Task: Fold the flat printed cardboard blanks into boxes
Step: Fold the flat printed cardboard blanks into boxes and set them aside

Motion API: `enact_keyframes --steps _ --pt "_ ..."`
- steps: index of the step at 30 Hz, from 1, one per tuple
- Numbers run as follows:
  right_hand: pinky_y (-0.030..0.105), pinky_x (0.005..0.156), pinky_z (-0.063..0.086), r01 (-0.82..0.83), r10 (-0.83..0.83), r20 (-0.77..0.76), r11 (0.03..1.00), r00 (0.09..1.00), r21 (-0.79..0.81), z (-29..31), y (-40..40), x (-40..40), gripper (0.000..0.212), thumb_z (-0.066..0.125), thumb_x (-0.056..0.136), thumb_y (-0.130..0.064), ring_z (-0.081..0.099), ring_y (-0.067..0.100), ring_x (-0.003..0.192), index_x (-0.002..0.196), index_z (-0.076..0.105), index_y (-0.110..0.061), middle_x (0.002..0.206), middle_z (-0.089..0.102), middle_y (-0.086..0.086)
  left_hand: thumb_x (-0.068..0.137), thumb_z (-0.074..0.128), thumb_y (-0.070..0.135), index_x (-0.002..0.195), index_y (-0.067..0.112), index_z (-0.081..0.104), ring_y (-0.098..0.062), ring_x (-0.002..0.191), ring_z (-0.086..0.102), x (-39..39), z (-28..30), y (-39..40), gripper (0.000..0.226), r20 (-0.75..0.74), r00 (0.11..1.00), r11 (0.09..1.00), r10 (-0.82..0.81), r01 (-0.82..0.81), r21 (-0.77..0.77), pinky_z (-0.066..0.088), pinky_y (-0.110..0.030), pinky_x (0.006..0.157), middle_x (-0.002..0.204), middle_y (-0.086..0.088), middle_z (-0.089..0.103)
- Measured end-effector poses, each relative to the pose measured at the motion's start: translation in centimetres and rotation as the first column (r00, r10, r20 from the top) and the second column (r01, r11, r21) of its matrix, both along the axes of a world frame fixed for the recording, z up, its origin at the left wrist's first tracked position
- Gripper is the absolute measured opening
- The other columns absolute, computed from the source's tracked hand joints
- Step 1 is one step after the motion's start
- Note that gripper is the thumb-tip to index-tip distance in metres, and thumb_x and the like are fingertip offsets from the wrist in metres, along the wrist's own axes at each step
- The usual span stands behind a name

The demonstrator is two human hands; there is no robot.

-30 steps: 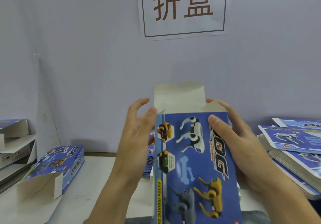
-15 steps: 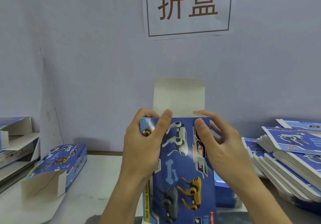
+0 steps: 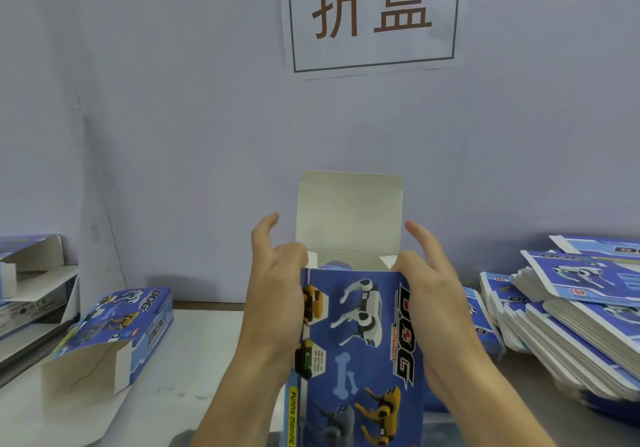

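Pale lilac wall (image 3: pixel 173 100) with a paper sign (image 3: pixel 372 16), above a white table (image 3: pixel 194 360).

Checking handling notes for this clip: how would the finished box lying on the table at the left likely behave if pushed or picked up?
The finished box lies flat on a broad face, so a push would probably slide it, not tip it. Its near end is open and looks hollow, so it is likely light. Thin card walls and a loose flap suggest a firm grip could dent it.

Box (image 3: pixel 360 335): now opened square, top flap upright. Left hand (image 3: pixel 273 294) and right hand (image 3: pixel 433 301): shifted from front panel to the side walls.
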State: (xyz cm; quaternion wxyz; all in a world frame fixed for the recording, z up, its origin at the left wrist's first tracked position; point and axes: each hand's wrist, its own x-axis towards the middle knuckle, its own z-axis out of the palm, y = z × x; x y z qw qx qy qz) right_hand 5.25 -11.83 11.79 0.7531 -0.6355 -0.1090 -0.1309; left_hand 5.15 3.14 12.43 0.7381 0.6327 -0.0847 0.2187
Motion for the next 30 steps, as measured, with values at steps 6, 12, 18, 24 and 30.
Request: enact_keyframes --steps 6,12,18,24,30 --pt "0.024 0.042 0.045 -0.046 0.047 0.039 0.999 0.998 -0.016 0.0 -0.2 0.1 0.020 0.042 0.100 -0.020 0.062 0.013 0.050 0.089 0.052 -0.035 0.058 0.061 -0.003 0.100 0.040 0.016 0.093 0.026 0.059 -0.026 0.063 0.048 0.0 -0.1 -0.2 0.023 0.119 0.993 1.000 -0.003 0.005 -0.009 0.044 -0.039 0.057 0.078 -0.021 0.051" --pt "0.029 0.050 0.055 -0.156 0.142 0.107 0.978 0.984 0.140 -0.5 -0.2 -0.3 0.043 0.042 0.081 -0.061 0.069 0.020 0.060 0.085 0.065 -0.025 0.074 0.072 0.010 0.076 0.043 0.064 0.079 0.023 0.067 -0.028 0.108 0.064 -0.3 -0.8 -0.1 0.048 0.158 0.987 0.997 -0.012 0.024 -0.072 0.054 -0.058 0.089 0.114 -0.006 0.067" --pt "0.027 0.056 0.056 -0.142 0.140 0.109 0.990 0.984 0.010 -0.5 -0.3 0.4 0.022 0.059 0.085 -0.046 0.074 0.018 0.072 0.098 0.059 -0.028 0.093 0.070 0.014 0.095 0.059 0.047 0.101 0.026 0.057 -0.021 0.079 0.071 0.3 -1.1 0.0 0.023 0.192 0.976 0.988 -0.106 0.082 0.129 0.056 -0.025 0.058 0.083 0.004 0.065" --pt "0.030 0.051 0.056 -0.159 0.150 0.136 0.986 0.979 0.055 -0.7 -0.7 0.3 0.019 0.057 0.078 -0.037 0.073 0.023 0.070 0.095 0.063 -0.032 0.084 0.074 0.010 0.088 0.055 0.038 0.106 0.037 0.058 -0.026 0.101 0.073 0.3 -1.0 0.3 0.019 0.179 0.969 0.983 -0.173 0.160 0.086 0.062 -0.035 0.062 0.101 0.010 0.069" --pt "0.030 0.049 0.053 -0.127 0.111 0.140 0.986 0.984 0.111 -0.6 -0.5 0.3 0.014 0.055 0.074 -0.031 0.072 0.024 0.066 0.080 0.065 -0.026 0.078 0.073 0.007 0.090 0.068 0.037 0.090 0.027 0.063 -0.032 0.082 0.076 0.2 -0.6 0.5 0.011 0.132 0.971 0.978 -0.201 0.191 0.079 0.061 -0.036 0.057 0.085 -0.009 0.074"
